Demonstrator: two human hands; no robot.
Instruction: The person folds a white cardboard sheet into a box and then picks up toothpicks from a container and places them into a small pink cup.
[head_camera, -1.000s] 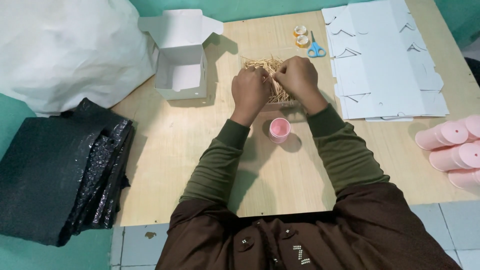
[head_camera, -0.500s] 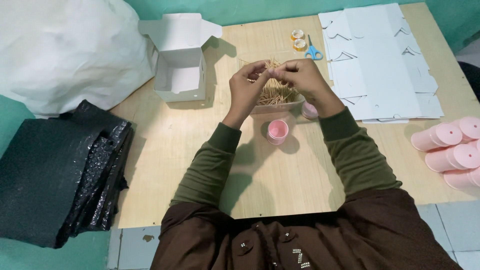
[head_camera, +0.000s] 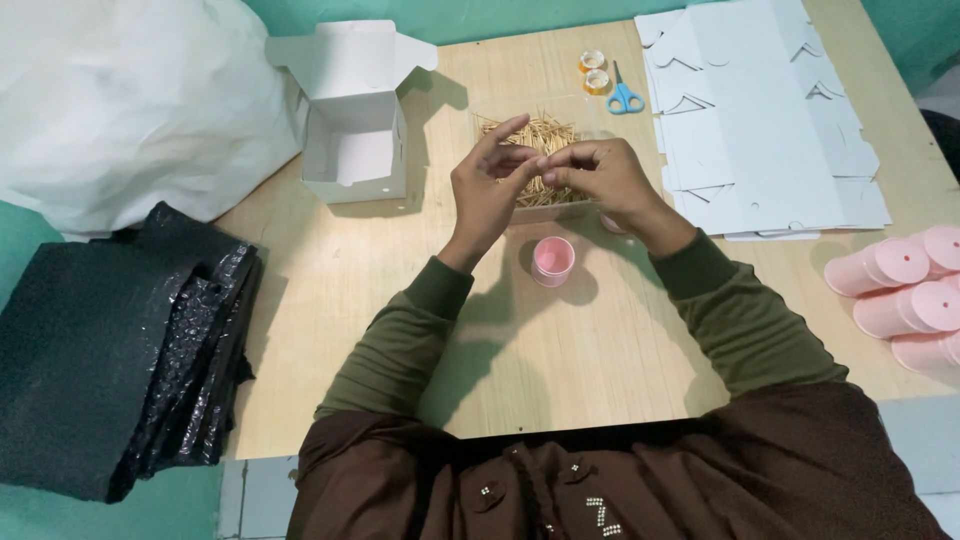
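At the far left lies a big white sack (head_camera: 120, 100), and nearer, below it, a stack of black plastic sheets (head_camera: 110, 350) hangs off the left edge of the wooden surface (head_camera: 330, 330). On the surface, toward the far side, stands an open white cardboard box (head_camera: 352, 120) with its lid flaps up. Right of it, over the middle of the surface, the left hand (head_camera: 490, 185) and the right hand (head_camera: 605, 175) are raised together, fingertips meeting; the left hand's grip is pinched on a few thin wooden sticks with its index finger stretched out, and the right hand's grip is pinched on the same small bunch, though the sticks between the fingers are too fine to count. Just behind and under the hands sits a clear tray full of wooden sticks (head_camera: 540, 160). Near the hands, a small pink cup (head_camera: 553, 260) stands upright and open on the surface, apart from both hands. Farther off, right of the tray, lie two small rolls of tape (head_camera: 594, 72) and a pair of blue scissors (head_camera: 626, 92). Further right a pile of flat white box cutouts (head_camera: 770, 120) covers the far right corner. At the right edge, several pink cups with lids (head_camera: 900, 290) lie on their sides, well apart from the hands.
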